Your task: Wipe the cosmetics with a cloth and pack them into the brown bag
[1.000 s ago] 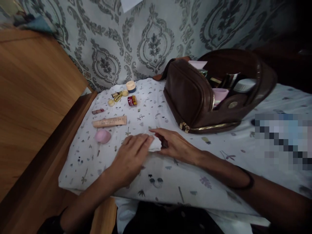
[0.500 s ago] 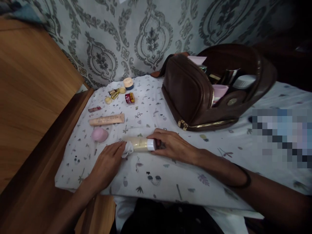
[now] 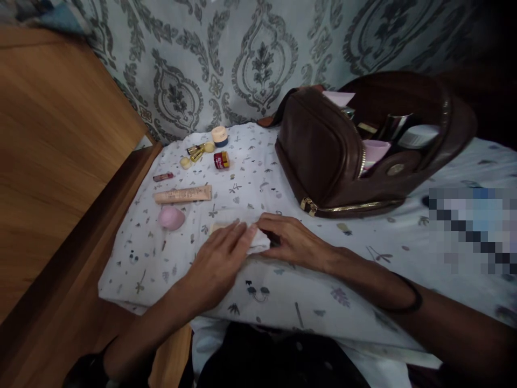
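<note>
My left hand [image 3: 220,258] presses a white cloth [image 3: 259,243] over a pale yellow bottle [image 3: 214,228], its fingers closed around them. Most of the bottle is hidden beneath the hand and cloth; only a bit of its left end shows. Around the bottle's right end, where the cap is covered, my right hand [image 3: 297,242] curls thumb and fingers. The bottle lies on its side on the patterned sheet. Left of the hands sits a pink egg-shaped makeup sponge [image 3: 171,217], and behind it lies a beige squeeze tube [image 3: 183,194].
A brown leather bag [image 3: 319,156] stands unzipped at back right, filled with cosmetics. Farther back on the sheet are a red jar [image 3: 221,160], a cream-and-blue jar [image 3: 219,136], small gold items [image 3: 196,154] and a slim lip tube [image 3: 163,177]. A wooden panel [image 3: 60,134] borders the left.
My left hand has slid right along the bottle with the cloth, from its left end to the cap end. My right hand keeps its grip. The view has shifted slightly.
</note>
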